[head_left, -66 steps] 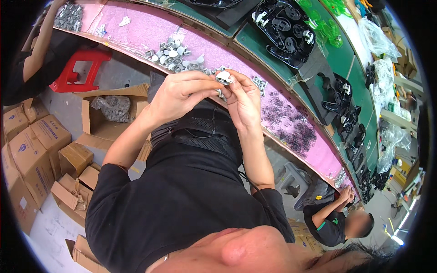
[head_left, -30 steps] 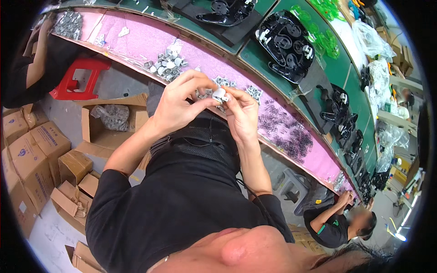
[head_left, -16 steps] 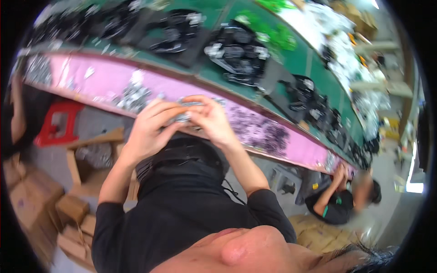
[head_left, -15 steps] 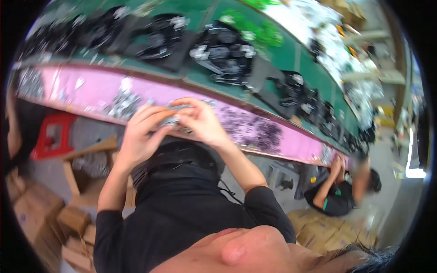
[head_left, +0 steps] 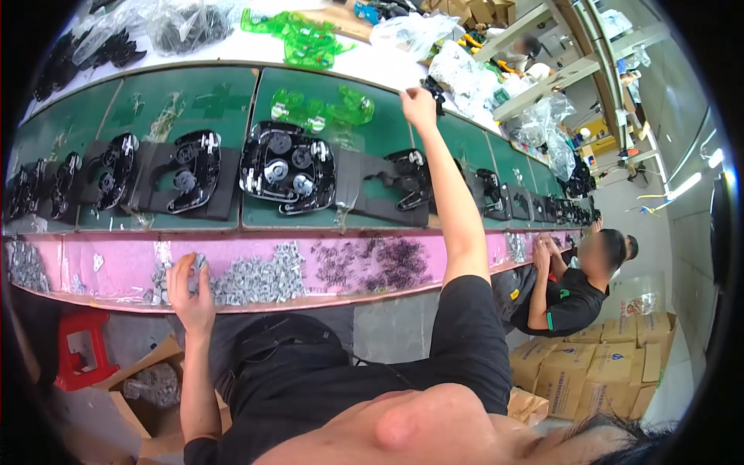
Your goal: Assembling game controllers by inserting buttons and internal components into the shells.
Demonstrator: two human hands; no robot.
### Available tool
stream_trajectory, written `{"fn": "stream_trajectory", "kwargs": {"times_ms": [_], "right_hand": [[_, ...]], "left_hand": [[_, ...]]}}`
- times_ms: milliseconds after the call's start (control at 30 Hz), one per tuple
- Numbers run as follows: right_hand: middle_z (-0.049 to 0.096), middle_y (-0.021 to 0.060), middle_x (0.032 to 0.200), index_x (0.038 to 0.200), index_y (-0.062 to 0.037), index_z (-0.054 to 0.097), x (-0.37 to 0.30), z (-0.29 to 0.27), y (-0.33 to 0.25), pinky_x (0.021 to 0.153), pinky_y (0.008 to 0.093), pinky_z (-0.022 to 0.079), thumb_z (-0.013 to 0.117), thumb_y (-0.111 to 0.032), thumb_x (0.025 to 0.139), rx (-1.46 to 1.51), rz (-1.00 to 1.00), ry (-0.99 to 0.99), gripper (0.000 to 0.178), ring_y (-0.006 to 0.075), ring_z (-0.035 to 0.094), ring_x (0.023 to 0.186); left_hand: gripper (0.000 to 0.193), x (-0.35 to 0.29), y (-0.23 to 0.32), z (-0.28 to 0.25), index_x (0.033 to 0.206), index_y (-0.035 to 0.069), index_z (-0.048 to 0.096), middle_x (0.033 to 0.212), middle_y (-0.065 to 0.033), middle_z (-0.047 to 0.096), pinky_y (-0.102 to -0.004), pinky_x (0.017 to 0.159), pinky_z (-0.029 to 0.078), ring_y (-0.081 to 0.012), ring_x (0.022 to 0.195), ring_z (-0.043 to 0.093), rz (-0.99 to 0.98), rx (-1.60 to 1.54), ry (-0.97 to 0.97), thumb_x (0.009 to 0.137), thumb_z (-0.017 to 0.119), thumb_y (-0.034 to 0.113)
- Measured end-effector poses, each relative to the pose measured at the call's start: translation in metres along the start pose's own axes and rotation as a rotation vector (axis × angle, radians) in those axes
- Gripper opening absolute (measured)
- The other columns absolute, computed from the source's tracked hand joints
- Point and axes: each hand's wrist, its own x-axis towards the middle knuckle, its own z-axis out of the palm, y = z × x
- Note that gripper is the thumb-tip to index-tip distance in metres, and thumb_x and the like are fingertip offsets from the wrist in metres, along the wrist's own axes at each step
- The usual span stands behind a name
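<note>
My left hand is over the near pink strip, its fingers and thumb closed round a small grey plastic part. Right beside it lies a pile of similar grey parts. My right arm stretches forward across the green work line, and my right hand is at its far edge with bent, closed fingers. A black plastic piece shows just beside that hand; whatever the fingers grip is hidden. Black moulded housings rest along the line. Translucent green housings lie behind them.
Small black parts are scattered on the pink strip. Behind the line, a white table holds clear plastic bags. A co-worker sits to the right. Cardboard boxes, an open carton and a red stool stand around me.
My hands were together over the pink strip, fingers meeting at a small grey part. They have separated: the right reaches far forward and right, the left has moved left and nearer.
</note>
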Motion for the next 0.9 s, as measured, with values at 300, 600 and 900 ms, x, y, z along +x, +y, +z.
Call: {"fn": "stream_trajectory", "kwargs": {"times_ms": [300, 600, 900], "right_hand": [[0.071, 0.0299, 0.125, 0.122, 0.0019, 0.073, 0.068, 0.008, 0.127, 0.106, 0.0524, 0.052, 0.060, -0.018, 0.085, -0.246, 0.294, -0.141, 0.044, 0.0439, 0.068, 0.121], [0.073, 0.0303, 0.122, 0.113, 0.0092, 0.073, 0.075, 0.026, 0.108, 0.101, 0.0519, 0.055, 0.080, -0.058, 0.086, -0.449, 0.146, 0.240, 0.073, 0.0406, 0.071, 0.117], [0.079, 0.0094, 0.097, 0.112, -0.0040, 0.073, 0.085, 0.034, 0.121, 0.077, 0.0529, 0.062, 0.099, -0.025, 0.076, 0.605, 0.803, -0.301, 0.049, 0.0262, 0.077, 0.086]], "left_hand": [[0.031, 0.002, -0.007, 0.005, 0.120, -0.005, 0.068, 0.117, -0.0166, 0.070, -0.0393, 0.080, 0.050, -0.0305, 0.090, 0.060, -0.014, 0.030, 0.007, 0.089, 0.074, -0.006], [0.032, 0.004, -0.001, -0.004, 0.120, -0.005, 0.068, 0.118, -0.0182, 0.071, -0.0411, 0.083, 0.049, -0.0326, 0.091, 0.061, -0.047, 0.093, -0.014, 0.088, 0.074, -0.006], [0.035, 0.002, -0.011, -0.007, 0.121, -0.004, 0.068, 0.115, -0.0191, 0.071, -0.0410, 0.083, 0.051, -0.0349, 0.094, 0.065, -0.005, 0.073, 0.015, 0.087, 0.075, -0.007]]}}
